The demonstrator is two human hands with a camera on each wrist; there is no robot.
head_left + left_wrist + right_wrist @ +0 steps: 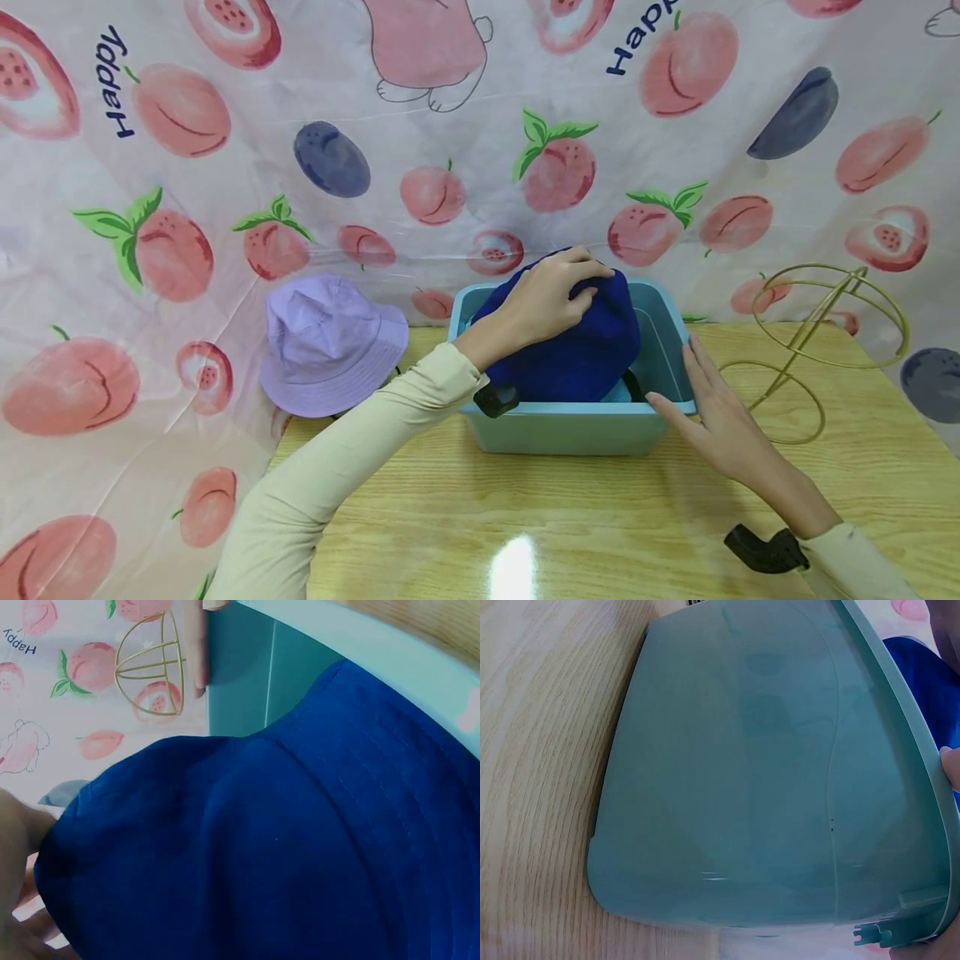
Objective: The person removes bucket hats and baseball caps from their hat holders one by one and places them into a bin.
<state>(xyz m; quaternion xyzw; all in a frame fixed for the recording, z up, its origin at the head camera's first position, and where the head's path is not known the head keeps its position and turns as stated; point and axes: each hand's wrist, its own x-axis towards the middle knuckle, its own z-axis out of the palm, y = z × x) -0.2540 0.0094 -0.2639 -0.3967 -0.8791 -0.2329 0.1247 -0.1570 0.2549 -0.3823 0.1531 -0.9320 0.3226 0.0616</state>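
Note:
A dark blue bucket hat [577, 358] sits in a teal plastic bin [562, 429], its crown standing above the rim. My left hand [551, 292] grips the top of the crown with curled fingers. In the left wrist view the hat [247, 847] fills most of the picture, and fingers of my left hand [19, 877] show at the crown's edge. My right hand [720, 417] rests at the bin's right front corner, fingers straight along the right rim and thumb at the front rim. The bin's outer wall [727, 765] fills the right wrist view.
A lavender bucket hat [322, 342] is raised at the table's left back, its support mostly hidden. On the right stands a gold wire hat stand [795, 350] with nothing on it. Fruit-print cloth [450, 150] hangs behind the wooden table [450, 517].

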